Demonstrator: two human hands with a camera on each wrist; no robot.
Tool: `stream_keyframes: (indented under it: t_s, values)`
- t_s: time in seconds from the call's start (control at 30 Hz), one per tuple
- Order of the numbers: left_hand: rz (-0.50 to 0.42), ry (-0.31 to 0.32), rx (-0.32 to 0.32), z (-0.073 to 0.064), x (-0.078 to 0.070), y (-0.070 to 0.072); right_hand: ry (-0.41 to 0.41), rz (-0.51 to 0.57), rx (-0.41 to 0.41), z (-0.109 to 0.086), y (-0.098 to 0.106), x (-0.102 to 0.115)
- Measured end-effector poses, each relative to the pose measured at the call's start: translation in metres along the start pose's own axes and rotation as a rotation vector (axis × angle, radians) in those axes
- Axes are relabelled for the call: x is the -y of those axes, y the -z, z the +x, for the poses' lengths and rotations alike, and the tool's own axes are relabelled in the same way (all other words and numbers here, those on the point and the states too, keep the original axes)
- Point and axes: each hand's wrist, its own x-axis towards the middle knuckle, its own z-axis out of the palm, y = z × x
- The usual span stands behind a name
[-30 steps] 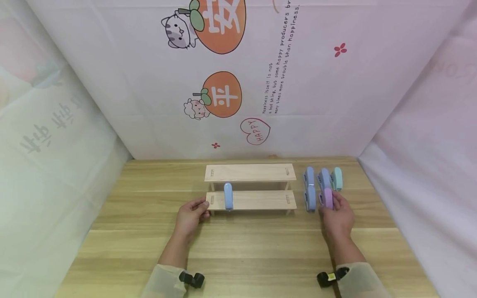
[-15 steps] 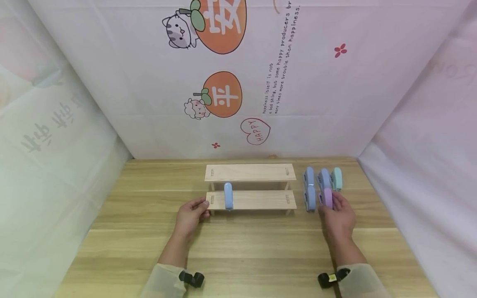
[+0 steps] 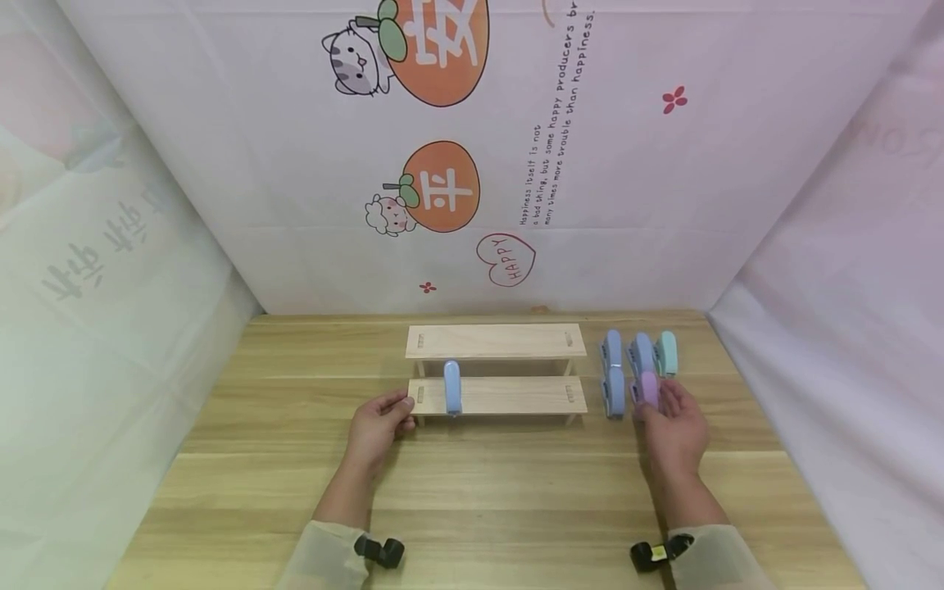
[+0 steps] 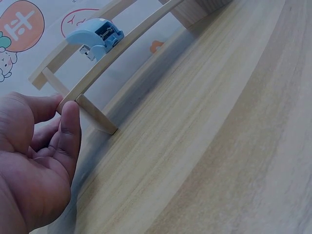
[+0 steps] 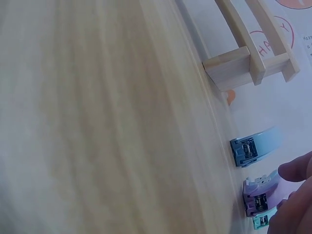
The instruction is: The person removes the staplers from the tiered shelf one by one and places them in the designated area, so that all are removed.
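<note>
My left hand (image 3: 374, 430) pinches the left end of the front wooden shelf (image 3: 509, 397) between thumb and fingers. A light blue clothes peg (image 3: 452, 388) is clipped on that shelf's front edge, near the left; the left wrist view shows its spring side (image 4: 100, 36). At the right, my right hand (image 3: 674, 430) has thumb and fingers on either side of a purple clothes peg (image 3: 648, 388). The peg stands on the table, and the fingers partly cover it in the right wrist view.
Behind the front shelf is a second wooden shelf (image 3: 494, 342). Two blue pegs (image 3: 614, 392) stand in line left of the purple one. Behind it are another blue peg (image 3: 642, 351) and a mint green peg (image 3: 667, 353). A printed white cloth (image 3: 605, 270) rises at the table's back edge.
My right hand has shifted slightly to the right around the purple clothes peg, which stays in place. The left hand and the shelves have not moved.
</note>
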Motion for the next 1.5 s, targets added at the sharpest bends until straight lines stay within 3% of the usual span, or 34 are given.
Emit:
stream_keyframes:
  t_s: [0.5, 0.7, 1.03, 1.5]
  values:
    - [-0.016, -0.008, 0.0, -0.002, -0.001, 0.0, 0.082, -0.019, -0.059, -0.007, 0.003, 0.007]
    - [-0.018, -0.01, -0.001, -0.002, 0.0, 0.0, 0.167, -0.015, -0.066, -0.011, 0.001, 0.011]
    - [-0.022, -0.015, -0.001, -0.002, 0.0, 0.0, 0.18, 0.01, -0.01, -0.019, -0.002, 0.017]
    - [-0.022, -0.01, -0.001, 0.0, 0.0, 0.0, 0.303, 0.036, 0.088, -0.03, -0.015, 0.019]
